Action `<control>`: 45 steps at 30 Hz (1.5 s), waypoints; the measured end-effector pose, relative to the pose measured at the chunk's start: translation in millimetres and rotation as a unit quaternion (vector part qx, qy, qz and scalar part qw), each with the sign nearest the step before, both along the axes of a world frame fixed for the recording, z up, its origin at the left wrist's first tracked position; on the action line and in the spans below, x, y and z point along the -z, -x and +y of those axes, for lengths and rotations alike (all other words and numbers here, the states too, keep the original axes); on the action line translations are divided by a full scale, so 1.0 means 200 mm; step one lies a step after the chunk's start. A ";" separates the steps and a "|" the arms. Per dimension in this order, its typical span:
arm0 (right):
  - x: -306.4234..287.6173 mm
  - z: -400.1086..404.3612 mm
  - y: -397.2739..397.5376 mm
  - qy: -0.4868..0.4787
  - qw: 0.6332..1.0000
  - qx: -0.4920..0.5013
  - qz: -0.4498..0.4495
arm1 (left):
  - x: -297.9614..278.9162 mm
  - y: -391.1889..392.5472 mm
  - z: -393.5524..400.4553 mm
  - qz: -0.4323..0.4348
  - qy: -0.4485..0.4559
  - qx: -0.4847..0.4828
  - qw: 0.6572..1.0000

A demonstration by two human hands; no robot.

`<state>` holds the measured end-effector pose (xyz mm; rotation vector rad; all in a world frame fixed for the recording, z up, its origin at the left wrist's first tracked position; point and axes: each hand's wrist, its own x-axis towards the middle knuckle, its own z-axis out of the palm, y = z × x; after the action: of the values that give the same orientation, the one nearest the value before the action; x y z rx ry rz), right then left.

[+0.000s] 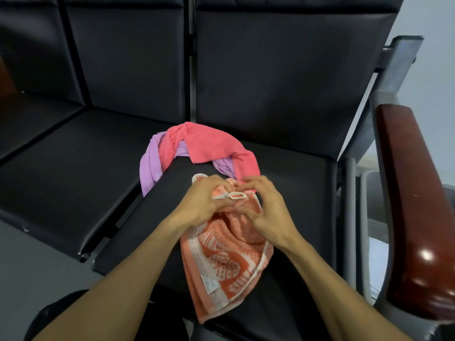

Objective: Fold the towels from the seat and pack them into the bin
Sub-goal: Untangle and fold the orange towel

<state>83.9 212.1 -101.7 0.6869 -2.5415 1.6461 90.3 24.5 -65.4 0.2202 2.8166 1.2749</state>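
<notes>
Three towels show on the black seat [283, 168]: an orange towel [229, 254] under the hands, and farther back a pink towel [209, 143] twisted together with a purple towel [150, 166] in a loose arc. The bin is not clearly in view; a pale rim low on the right beyond the armrest [408, 205] may be it, but I cannot tell.

The left hand [199, 200] has its fingers curled round the bunched far end of the orange towel, and the right hand [263, 203] pinches the same end just beside it, at the white hem. Both hands hold cloth and nothing else.

The orange towel lies roughly doubled, its long axis running from the hands toward the near edge of the seat, slanting a little leftward as it comes near; the near end with its white label [209, 284] points at the person. The far end is crumpled, not flat.

By my judgement it will handle as soft, light terry: limp, no stiffness to keep a fold, yet not slippery, so a pinch should hold. The corners along the white hem look like the best places to take it, one in each hand, so it hangs or spreads square. The twisted pair will likely need untangling first, each taken by a free end
</notes>
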 end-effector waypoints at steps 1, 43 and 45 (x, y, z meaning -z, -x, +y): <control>-0.01 0.00 0.00 -0.005 1.000 0.002 0.006 | 0.00 0.00 0.00 0.006 0.015 -0.007 1.000; -0.07 -0.08 -0.02 0.009 0.993 0.109 0.044 | -0.06 -0.11 0.11 0.032 -0.080 -0.108 0.990; -0.06 -0.08 -0.02 -0.008 0.992 0.103 0.072 | -0.07 -0.12 0.11 0.021 -0.088 -0.090 0.992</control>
<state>87.2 195.6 -90.7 0.5030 -2.4345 1.4564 114.8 46.4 -51.0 -0.0014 2.8134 1.5763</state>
